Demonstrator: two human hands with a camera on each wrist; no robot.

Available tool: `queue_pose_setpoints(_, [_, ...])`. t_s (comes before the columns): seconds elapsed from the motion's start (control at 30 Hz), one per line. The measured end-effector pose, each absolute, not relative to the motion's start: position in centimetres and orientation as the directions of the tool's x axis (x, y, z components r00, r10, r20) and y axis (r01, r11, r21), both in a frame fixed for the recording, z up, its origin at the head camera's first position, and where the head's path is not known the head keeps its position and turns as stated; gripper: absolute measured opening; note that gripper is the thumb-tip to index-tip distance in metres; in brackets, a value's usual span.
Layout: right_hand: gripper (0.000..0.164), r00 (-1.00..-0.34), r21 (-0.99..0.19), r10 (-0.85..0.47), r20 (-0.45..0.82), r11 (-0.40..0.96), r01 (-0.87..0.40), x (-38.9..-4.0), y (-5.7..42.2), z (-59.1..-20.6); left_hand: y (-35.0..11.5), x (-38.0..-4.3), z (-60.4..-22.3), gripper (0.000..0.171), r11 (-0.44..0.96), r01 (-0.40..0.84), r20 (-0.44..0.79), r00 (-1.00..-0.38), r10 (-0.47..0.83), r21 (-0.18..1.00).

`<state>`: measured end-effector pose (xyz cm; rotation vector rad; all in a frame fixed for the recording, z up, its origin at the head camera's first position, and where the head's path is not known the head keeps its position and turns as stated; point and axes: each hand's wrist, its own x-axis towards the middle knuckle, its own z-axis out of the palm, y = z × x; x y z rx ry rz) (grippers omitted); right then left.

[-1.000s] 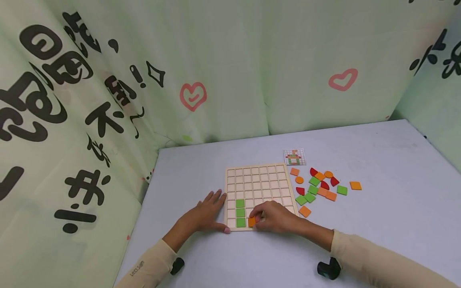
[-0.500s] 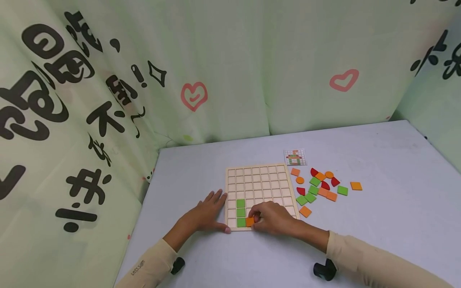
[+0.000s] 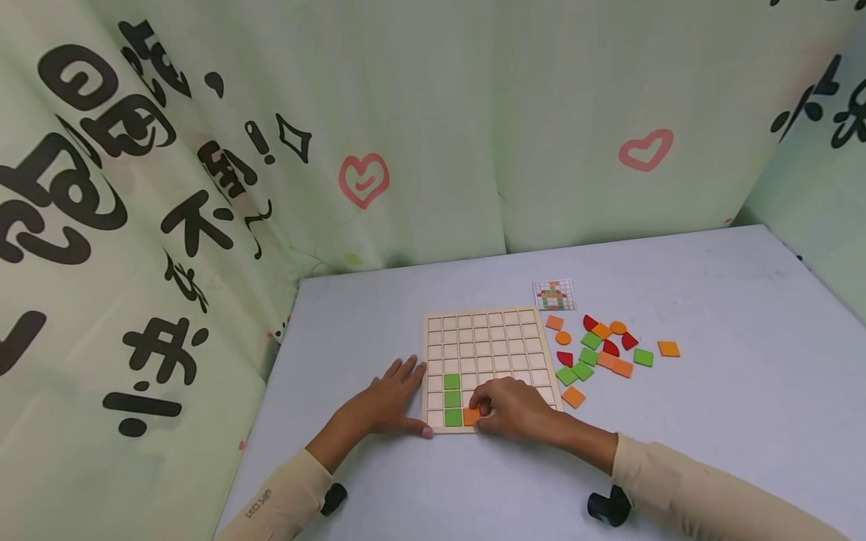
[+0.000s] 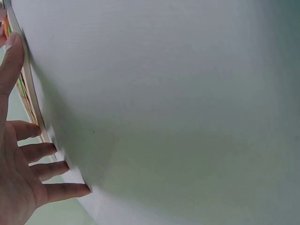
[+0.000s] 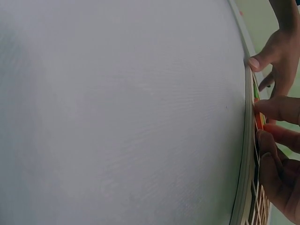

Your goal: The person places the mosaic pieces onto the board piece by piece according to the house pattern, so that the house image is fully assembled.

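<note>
A pale wooden grid board (image 3: 425, 342) lies flat on the table. Green square tiles (image 3: 452, 399) fill a short column in its lower left part. My right hand (image 3: 517, 409) pinches an orange square tile (image 3: 470, 418) between thumb and fingers at the bottom row, right beside the lowest green tile. From the right wrist view, the orange tile (image 5: 258, 119) shows as a thin edge between those fingertips. My left hand (image 3: 389, 402) rests with straight, spread fingers at the board's left edge, thumb at the near corner. In the left wrist view the spread fingers (image 4: 42, 152) reach past the frame.
Right of the board lie loose orange, green and red pieces, among them an orange rectangle (image 3: 622, 368), a red quarter circle (image 3: 629, 341) and an orange disc (image 3: 563, 338). A small pattern card (image 3: 553, 295) lies beyond them. A curtain (image 3: 433, 218) hangs behind the table.
My right hand has shifted slightly left with the orange tile, bringing it against the bottom green tile, then a hair back right. My left hand has stayed in place.
</note>
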<state>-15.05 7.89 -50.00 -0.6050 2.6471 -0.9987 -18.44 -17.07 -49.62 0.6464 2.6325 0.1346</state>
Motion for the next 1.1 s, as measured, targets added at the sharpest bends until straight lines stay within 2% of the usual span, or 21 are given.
queue_pose_setpoints(1.1, [0.016, -0.898, -0.659, -0.438, -0.04, 0.687, -0.306, -15.14, 8.1, -50.11, -17.08, -18.42, -49.8, 0.118, 0.889, 0.419, -0.381, -0.804, 0.457, 0.183])
